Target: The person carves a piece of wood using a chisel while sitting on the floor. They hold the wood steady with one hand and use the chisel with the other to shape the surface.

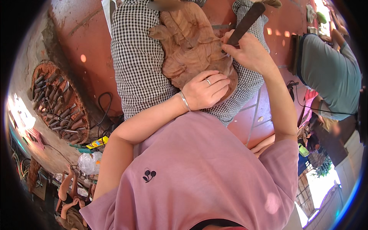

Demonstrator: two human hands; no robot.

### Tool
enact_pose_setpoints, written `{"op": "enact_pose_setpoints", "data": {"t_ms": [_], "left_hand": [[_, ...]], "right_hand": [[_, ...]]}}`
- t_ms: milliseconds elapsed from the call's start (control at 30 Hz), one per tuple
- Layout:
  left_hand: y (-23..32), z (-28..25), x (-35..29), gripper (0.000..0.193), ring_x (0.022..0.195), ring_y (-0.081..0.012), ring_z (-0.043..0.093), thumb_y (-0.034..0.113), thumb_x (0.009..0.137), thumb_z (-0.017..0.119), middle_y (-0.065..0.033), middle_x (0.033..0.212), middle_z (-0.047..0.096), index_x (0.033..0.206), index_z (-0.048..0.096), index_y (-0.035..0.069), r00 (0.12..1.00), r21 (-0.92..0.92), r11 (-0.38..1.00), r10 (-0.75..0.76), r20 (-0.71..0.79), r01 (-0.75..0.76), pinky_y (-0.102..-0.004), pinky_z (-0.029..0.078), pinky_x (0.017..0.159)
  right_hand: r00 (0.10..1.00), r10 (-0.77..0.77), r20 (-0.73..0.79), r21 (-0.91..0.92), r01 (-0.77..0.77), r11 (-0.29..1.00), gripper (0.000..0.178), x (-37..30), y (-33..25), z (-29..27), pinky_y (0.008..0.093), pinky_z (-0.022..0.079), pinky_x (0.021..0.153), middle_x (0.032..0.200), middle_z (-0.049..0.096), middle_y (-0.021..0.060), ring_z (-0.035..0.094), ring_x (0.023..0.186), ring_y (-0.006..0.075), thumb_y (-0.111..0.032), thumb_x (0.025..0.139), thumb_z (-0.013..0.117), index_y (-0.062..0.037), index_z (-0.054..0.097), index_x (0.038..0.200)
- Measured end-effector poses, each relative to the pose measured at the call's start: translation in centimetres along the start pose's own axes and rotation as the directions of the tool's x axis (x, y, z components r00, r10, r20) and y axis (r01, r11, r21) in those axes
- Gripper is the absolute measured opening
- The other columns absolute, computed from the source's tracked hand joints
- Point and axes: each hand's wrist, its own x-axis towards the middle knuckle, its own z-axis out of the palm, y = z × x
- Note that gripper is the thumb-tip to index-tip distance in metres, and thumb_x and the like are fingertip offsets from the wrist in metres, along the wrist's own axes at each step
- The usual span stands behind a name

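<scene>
A brown wooden carving (188,44) with folded, rounded relief lies across my lap, between my legs in black-and-white checked trousers. My left hand (207,89) bends over its near end, fingers close together and holding the wood. My right hand (247,51) is closed around a dark, flat-handled tool (248,23) at the carving's right edge. The broad handle slants up and to the right, past the fist. The tool's working end is down by the wood, and its shape is too small to make out.
On the left, a round basket (89,126) holds many carving tools. A yellow packet (97,142), a clear plastic bag (90,164) and a black cable lie below it. A person in a grey-green shirt (329,73) sits at the right; another person's hands (71,203) show at lower left.
</scene>
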Motion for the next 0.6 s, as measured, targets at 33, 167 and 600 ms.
{"op": "enact_pose_setpoints", "data": {"t_ms": [33, 167, 600], "left_hand": [[0.0, 0.0, 0.1, 0.022, 0.101, -0.018, 0.069, 0.012, 0.076, 0.066, -0.0032, 0.107, 0.073, 0.094, 0.074, 0.005, 1.0, -0.001, 1.0, 0.003, -0.001, -0.003, -0.0363, 0.054, 0.093], [0.0, 0.0, 0.0, 0.022, 0.101, -0.0177, 0.069, 0.012, 0.075, 0.066, -0.0032, 0.107, 0.073, 0.094, 0.074, 0.005, 1.0, 0.002, 1.0, 0.008, 0.001, -0.008, -0.0362, 0.054, 0.093], [0.1, 0.3, -0.2, 0.02, 0.099, -0.0167, 0.068, 0.011, 0.074, 0.066, -0.0019, 0.102, 0.073, 0.092, 0.074, 0.006, 1.0, 0.036, 0.999, 0.011, -0.016, -0.01, -0.0361, 0.053, 0.094]], "right_hand": [[0.996, 0.066, 0.053, 0.102, -0.071, 0.992, 0.022, 0.2, 0.0, -0.6, 0.034, 0.051, 0.065, 0.074, 0.066, 0.0121, 0.065, 0.067, 0.0206, -0.021, 0.091, 0.067, 0.0009, 0.065, 0.091], [0.912, 0.379, 0.156, 0.546, -0.4, 0.736, 0.02, 0.2, 1.6, -0.6, 0.0264, 0.058, 0.069, 0.089, 0.073, 0.01, 0.069, 0.078, 0.0128, -0.015, 0.097, 0.064, 0.0049, 0.063, 0.093], [0.808, 0.401, -0.432, 0.308, -0.285, 0.908, 0.016, -4.5, -3.2, 4.0, 0.0345, 0.054, 0.07, 0.087, 0.073, 0.0094, 0.069, 0.077, 0.0203, -0.014, 0.086, 0.074, 0.0003, 0.07, 0.091]]}}
